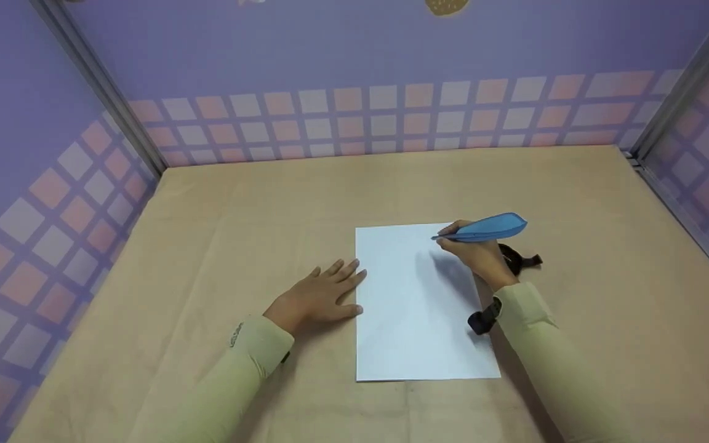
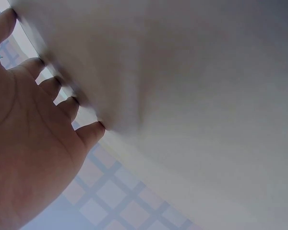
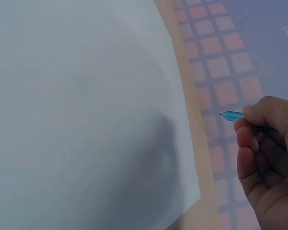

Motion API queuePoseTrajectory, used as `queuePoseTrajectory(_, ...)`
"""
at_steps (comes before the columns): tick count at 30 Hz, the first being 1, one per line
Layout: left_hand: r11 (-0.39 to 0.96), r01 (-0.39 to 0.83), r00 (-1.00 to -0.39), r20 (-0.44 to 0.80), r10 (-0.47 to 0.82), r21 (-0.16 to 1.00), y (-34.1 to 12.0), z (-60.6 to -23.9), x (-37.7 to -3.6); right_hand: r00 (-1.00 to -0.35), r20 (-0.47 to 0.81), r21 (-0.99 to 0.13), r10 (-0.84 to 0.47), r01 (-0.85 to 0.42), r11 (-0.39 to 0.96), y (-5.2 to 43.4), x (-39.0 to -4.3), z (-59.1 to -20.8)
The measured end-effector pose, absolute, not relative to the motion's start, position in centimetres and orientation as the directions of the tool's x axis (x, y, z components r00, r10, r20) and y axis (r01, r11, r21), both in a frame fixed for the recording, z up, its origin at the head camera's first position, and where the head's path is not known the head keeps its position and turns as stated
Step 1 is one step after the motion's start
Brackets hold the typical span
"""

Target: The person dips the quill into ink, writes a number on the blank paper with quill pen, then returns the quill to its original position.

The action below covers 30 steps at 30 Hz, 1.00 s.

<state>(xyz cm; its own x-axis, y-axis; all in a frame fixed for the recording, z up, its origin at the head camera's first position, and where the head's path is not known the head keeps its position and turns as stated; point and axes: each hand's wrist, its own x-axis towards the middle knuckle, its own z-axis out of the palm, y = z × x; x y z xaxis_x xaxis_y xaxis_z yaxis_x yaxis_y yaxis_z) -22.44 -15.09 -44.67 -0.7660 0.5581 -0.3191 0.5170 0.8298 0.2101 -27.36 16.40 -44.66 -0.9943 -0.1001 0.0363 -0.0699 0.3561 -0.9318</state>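
Observation:
A white sheet of paper (image 1: 404, 320) lies on the table. My right hand (image 1: 476, 253) pinches a blue feather-shaped pen (image 1: 495, 226) over the upper right part of the sheet. In the right wrist view the pen's tip (image 3: 225, 115) pokes out past thumb and fingers and stands apart from the paper (image 3: 86, 96). My left hand (image 1: 320, 295) rests at the sheet's left edge with fingers spread, thumb and fingertips touching the edge. The left wrist view shows the palm of this hand (image 2: 33, 124) and its fingertips against the surface.
A dark object with a short tab (image 1: 532, 261) lies right of the paper, partly hidden behind my right wrist. The beige tabletop (image 1: 256, 209) extends around the sheet. Purple walls with a pink and white check band (image 1: 348, 127) enclose the back and sides.

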Motion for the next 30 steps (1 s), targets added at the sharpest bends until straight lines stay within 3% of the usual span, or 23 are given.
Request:
queuePoseTrajectory(23,0.831,0.507,-0.770,-0.313,0.555,0.227,-15.2,-44.8,-22.4,-0.998,-0.041,-0.904,0.047,0.057,0.424,14.4,-28.4,-46.1)
queuePoseTrajectory(30,0.839,0.496,-0.773,-0.326,0.545,0.226,-15.2,-45.0,-22.6,-0.997,-0.046,-0.926,0.055,0.063,0.373,14.2,-28.6,-46.2)
